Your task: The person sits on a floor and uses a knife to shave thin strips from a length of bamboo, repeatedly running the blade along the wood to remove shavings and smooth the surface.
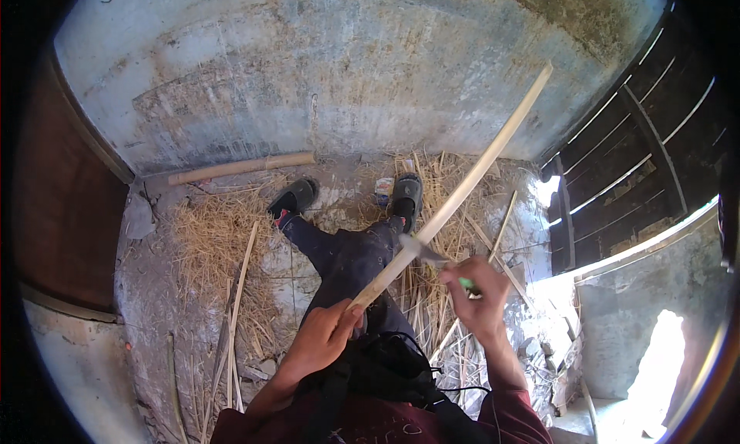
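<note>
A long pale bamboo strip [479,170] slants across my lap, from near my waist up toward the far right. My left hand [317,341] is closed around its near end. My right hand [479,296] grips a knife [424,251] by its handle, of which a bit of green shows between the fingers. The metal blade lies across the strip around its middle, pointing left, and looks slightly blurred. Most of the handle is hidden by my fingers.
Shavings [212,232] cover the floor around my sandalled feet. A round bamboo pole [243,168] lies along the stained wall [308,74]. Thin strips [243,290] lie at left, more at right. A crumpled packet [383,188] is by my right foot. Dark slatted boards [640,151] stand at right.
</note>
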Motion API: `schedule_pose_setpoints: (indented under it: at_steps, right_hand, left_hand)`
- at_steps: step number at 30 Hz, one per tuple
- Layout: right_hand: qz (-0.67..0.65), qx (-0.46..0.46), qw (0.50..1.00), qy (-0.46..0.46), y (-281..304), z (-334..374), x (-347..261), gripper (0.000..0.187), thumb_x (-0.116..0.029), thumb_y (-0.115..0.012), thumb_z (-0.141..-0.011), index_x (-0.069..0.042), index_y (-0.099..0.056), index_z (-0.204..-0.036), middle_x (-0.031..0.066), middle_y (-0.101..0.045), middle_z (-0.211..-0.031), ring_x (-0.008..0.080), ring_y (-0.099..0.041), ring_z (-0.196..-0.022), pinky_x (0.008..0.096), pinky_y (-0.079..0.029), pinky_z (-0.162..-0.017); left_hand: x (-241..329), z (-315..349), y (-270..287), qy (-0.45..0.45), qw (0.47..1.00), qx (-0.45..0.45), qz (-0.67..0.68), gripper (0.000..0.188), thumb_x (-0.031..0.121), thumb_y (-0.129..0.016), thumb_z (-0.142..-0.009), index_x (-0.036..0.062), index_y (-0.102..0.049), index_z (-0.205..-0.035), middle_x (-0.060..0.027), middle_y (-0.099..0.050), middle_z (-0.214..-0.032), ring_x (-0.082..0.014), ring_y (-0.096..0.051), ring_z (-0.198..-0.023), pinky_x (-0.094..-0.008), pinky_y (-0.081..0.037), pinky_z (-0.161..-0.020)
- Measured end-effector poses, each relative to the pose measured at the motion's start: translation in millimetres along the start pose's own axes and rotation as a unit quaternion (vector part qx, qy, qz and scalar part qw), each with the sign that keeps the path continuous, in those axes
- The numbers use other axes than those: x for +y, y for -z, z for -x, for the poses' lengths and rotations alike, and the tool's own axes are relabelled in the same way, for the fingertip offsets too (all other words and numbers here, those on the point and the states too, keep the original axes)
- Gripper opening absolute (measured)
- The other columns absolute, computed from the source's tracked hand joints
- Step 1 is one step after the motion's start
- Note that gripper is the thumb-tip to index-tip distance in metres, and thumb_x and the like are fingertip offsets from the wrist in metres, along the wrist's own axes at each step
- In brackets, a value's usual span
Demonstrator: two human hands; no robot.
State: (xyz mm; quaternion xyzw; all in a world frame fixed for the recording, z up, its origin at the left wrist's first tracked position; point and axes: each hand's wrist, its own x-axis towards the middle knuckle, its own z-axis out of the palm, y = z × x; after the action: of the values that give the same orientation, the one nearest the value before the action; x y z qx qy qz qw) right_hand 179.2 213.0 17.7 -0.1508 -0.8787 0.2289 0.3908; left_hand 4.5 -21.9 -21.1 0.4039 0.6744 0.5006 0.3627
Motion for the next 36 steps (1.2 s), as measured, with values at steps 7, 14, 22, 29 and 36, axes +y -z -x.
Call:
schedule_pose_setpoints:
  at_steps: [7, 14, 22, 29, 36]
  right_hand:
    - [-0.002, -0.07, 0.997, 0.023, -13.4, 2.4, -19.2, 0.018, -0.007, -0.091, -0.083, -0.002, -0.076, -0.09, 0.0122, -0.074, -0.082, 0.0254, -0.074, -0.068, 0.0341, -0.054, -0.056]
    - [0.004, -0.079, 0.996, 0.046, -15.7, 2.2, -25.5, 0.018, -0.009, -0.092, -0.083, -0.003, -0.075, -0.087, 0.0098, -0.071, -0.078, 0.0224, -0.072, -0.061, 0.0328, -0.052, -0.052]
    - [-0.013, -0.018, 0.999, 0.028, -13.8, -2.1, -10.3, 0.014, -0.009, -0.09, -0.085, -0.005, -0.077, -0.087, 0.0082, -0.068, -0.076, 0.0229, -0.067, -0.057, 0.0346, -0.05, -0.05]
    - [-0.024, -0.018, 0.999, 0.024, -7.2, -7.3, -4.8, 0.015, -0.009, -0.09, -0.085, -0.003, -0.076, -0.083, 0.0092, -0.068, -0.074, 0.0224, -0.068, -0.058, 0.034, -0.05, -0.05]
    - [-0.011, -0.013, 0.999, 0.043, -4.2, -12.7, -3.6, 0.019, -0.007, -0.092, -0.083, -0.002, -0.073, -0.081, 0.0106, -0.068, -0.073, 0.0223, -0.067, -0.058, 0.0333, -0.049, -0.05]
  left_hand:
    - [7.6, -2.9, -3.4, -0.01, 0.999, -0.017, -0.028, 0.044, 0.035, -0.046, -0.118, 0.0013, -0.061, -0.094, -0.0126, -0.058, -0.064, -0.0308, -0.063, -0.056, -0.043, -0.045, -0.057]
    - [9.5, -4.5, -8.5, -0.044, 0.998, -0.008, -0.047, 0.047, 0.039, -0.045, -0.118, 0.002, -0.064, -0.096, -0.0081, -0.058, -0.064, -0.0204, -0.058, -0.054, -0.0367, -0.043, -0.055]
    - [15.9, -0.6, -10.5, -0.034, 0.997, -0.006, -0.071, 0.03, 0.025, -0.053, -0.115, -0.0003, -0.064, -0.103, -0.0166, -0.067, -0.073, -0.0407, -0.07, -0.067, -0.047, -0.051, -0.062]
    - [14.2, -1.4, -15.7, -0.075, 0.993, 0.026, -0.085, 0.038, 0.03, -0.05, -0.117, -0.0006, -0.063, -0.099, -0.0135, -0.058, -0.064, -0.0303, -0.061, -0.051, -0.0408, -0.045, -0.053]
    - [13.0, -0.5, -17.0, -0.063, 0.99, 0.029, -0.12, 0.033, 0.028, -0.054, -0.115, -0.002, -0.064, -0.106, -0.0164, -0.067, -0.07, -0.0368, -0.068, -0.059, -0.0439, -0.05, -0.056]
